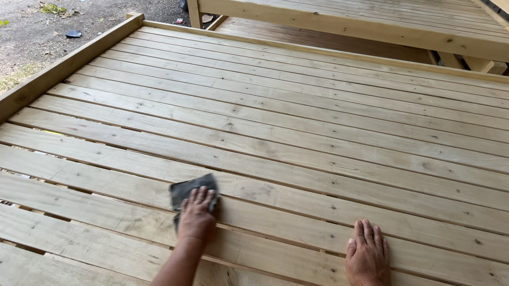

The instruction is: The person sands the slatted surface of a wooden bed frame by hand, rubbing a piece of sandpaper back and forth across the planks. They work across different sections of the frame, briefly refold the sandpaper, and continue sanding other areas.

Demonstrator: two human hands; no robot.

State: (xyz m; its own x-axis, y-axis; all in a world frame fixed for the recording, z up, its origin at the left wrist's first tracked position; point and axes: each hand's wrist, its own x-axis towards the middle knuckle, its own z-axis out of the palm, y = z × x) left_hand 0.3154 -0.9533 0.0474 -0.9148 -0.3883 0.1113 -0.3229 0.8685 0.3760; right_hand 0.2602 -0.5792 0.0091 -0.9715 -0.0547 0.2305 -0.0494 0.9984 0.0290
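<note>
The person is sanding a slatted wooden bed frame (pixel 304 135), and by the look of it the step in hand is smoothing one slat near the bottom edge of the view. The left hand (pixel 197 215) is pressing flat on a dark grey sheet of sandpaper (pixel 188 189), fingers lying close together and stretched over the sheet rather than curled round it; the sheet is sitting at about seven o'clock in the view, its far corner poking out towards eleven o'clock from the knuckles. The right hand (pixel 368 257) is resting palm down on the bare slats at about five o'clock, fingers together and holding nothing, seemingly bracing the body. The next stroke is likely calling for even pressure along the grain, with care at the gaps between slats where the paper's edge could be catching. The slats are pale, unfinished planks, long and flat, dotted with dark knots and running side to side with thin dark gaps between them; a thicker rail (pixel 38 84) is framing the left side. A second frame of the same pale wood (pixel 357 17) is standing at twelve o'clock, and gravelly ground (pixel 27 6) with scattered litter is lying at ten o'clock.
</note>
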